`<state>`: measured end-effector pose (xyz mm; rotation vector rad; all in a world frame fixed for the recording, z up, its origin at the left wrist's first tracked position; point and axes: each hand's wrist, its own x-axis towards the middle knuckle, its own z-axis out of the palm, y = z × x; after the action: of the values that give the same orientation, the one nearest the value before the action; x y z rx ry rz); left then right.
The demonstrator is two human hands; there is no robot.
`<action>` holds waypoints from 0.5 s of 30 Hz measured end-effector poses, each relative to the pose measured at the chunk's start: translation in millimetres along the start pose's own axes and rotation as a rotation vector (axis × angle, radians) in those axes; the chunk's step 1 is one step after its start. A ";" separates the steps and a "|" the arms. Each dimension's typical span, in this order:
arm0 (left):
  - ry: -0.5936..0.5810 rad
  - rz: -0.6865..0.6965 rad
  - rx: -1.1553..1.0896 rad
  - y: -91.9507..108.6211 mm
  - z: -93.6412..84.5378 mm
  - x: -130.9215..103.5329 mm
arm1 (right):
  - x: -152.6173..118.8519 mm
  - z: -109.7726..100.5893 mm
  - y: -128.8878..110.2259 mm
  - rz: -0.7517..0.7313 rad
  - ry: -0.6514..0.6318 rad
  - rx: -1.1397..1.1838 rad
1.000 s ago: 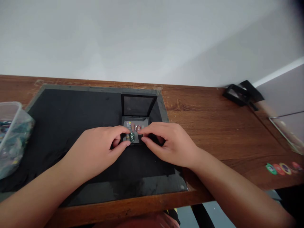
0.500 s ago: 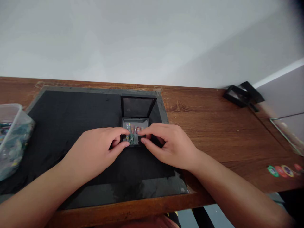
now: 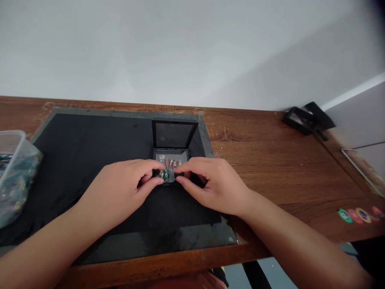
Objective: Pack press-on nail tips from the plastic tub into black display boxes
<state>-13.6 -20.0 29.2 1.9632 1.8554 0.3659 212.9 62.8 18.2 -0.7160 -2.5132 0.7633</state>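
Note:
A small black hinged box (image 3: 172, 151) lies on the dark mat with its framed, see-through lid (image 3: 175, 135) raised at the back. Several small glossy decorated pieces (image 3: 172, 163) sit in its grey inside, and a green piece with a white star (image 3: 166, 175) lies near the front. My left hand (image 3: 128, 182) reaches over the box's left side, thumb and forefinger curled in beside the green piece. From the right, my right hand (image 3: 215, 180) brings its thumb and forefinger close together over the box's front right. What either hand grips is too small to make out.
A clear plastic tub (image 3: 18, 176) of small colourful packets stands at the left on the black mat (image 3: 99, 140). Another black box (image 3: 300, 120) stands open at the far right. Several round coloured stickers (image 3: 355, 215) lie near the right edge of the wooden table (image 3: 249, 140).
My right thumb and forefinger have shifted slightly left, closer to the green piece. My left hand has barely moved, and the box stays in place.

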 end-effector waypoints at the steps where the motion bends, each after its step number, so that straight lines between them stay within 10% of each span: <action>1: 0.015 0.003 -0.008 0.4 -0.1 -0.5 | -0.1 0.1 -0.2 0.002 0.001 0.001; 15: 0.183 0.033 -0.063 1.7 0.4 -2.1 | 0.1 0.2 -2.1 -0.008 -0.001 0.005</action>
<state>-12.1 -22.2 29.9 1.9774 1.8978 0.6261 212.0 61.2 19.3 -0.7038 -2.5125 0.7664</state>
